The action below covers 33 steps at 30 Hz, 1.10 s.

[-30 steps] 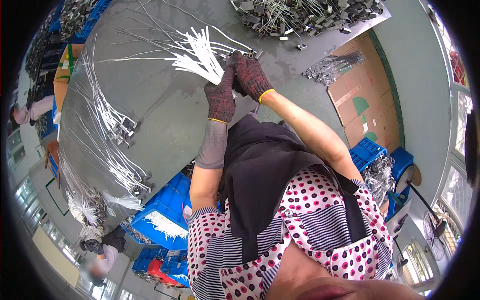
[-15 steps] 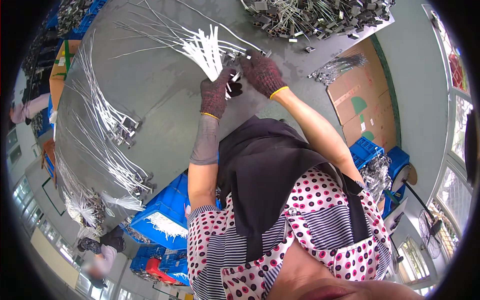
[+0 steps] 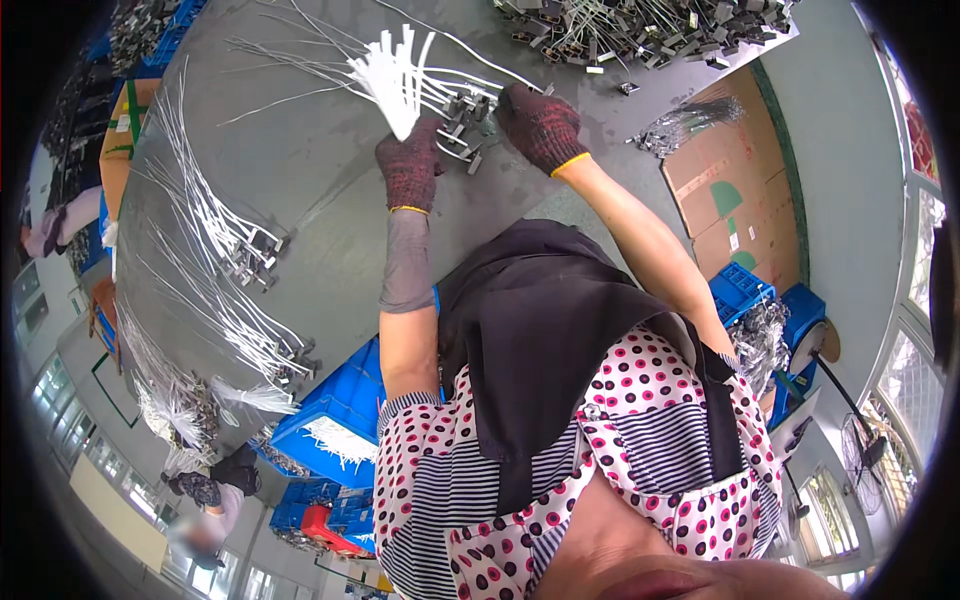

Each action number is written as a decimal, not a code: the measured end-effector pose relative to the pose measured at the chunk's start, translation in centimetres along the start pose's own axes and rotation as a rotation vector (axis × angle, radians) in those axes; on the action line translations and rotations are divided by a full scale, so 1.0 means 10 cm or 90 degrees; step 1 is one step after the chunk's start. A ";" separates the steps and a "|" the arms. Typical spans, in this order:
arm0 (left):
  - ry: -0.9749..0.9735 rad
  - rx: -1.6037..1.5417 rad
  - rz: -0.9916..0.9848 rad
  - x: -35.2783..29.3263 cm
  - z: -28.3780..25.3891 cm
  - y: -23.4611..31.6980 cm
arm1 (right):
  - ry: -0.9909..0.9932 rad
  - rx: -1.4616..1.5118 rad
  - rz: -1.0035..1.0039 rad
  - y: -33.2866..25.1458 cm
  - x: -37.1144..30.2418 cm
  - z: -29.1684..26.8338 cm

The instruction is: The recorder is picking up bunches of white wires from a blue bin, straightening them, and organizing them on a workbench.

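My left hand [image 3: 408, 168], in a dark red and black knit glove, is closed around the lower end of a bundle of short white tubes [image 3: 390, 85] that fans out above it. Just right of that bundle lie several white cables with dark connectors [image 3: 464, 118], their thin tails spreading to the far left. My right hand [image 3: 542, 128], gloved alike with a yellow cuff edge, has its fingers curled in at the connector ends. Whatever its fingertips hold is hidden. One longer white cable [image 3: 455, 42] arcs down to that hand.
A large heap of connectors with cables [image 3: 650, 35] lies far right, a smaller bunch [image 3: 690, 125] by the cardboard [image 3: 720, 190]. Cable bundles [image 3: 225, 225] line the table's left. Blue crates [image 3: 330, 405] stand below the table edge. Another person [image 3: 205, 515] is at lower left.
My left hand has moved slightly left and away from me with the white tubes, and the connectors beside it show more. My right hand has shifted a little right.
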<state>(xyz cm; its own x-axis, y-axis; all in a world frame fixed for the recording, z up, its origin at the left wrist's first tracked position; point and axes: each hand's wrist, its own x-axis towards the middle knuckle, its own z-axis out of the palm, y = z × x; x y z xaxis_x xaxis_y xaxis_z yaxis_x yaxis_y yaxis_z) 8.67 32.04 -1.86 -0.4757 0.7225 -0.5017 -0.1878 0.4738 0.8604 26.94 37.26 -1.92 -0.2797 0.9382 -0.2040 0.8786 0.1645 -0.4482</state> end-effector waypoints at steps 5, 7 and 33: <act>-0.091 0.012 -0.107 -0.08 0.21 0.17 | 0.004 0.098 -0.011 -0.03 -0.32 -0.10; -0.133 0.040 -0.133 -0.05 0.23 0.13 | -0.056 0.096 0.021 -0.03 -0.41 -0.13; -0.203 -0.051 0.041 -0.44 0.09 0.00 | 0.224 0.015 0.177 1.66 0.02 -0.46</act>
<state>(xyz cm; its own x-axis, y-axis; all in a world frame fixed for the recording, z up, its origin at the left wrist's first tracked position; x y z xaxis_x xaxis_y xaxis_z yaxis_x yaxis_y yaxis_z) 11.53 29.38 0.28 -0.1985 0.8769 -0.4378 -0.2388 0.3900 0.8893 43.22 41.63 -5.37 0.1177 0.9930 -0.0132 0.8917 -0.1115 -0.4387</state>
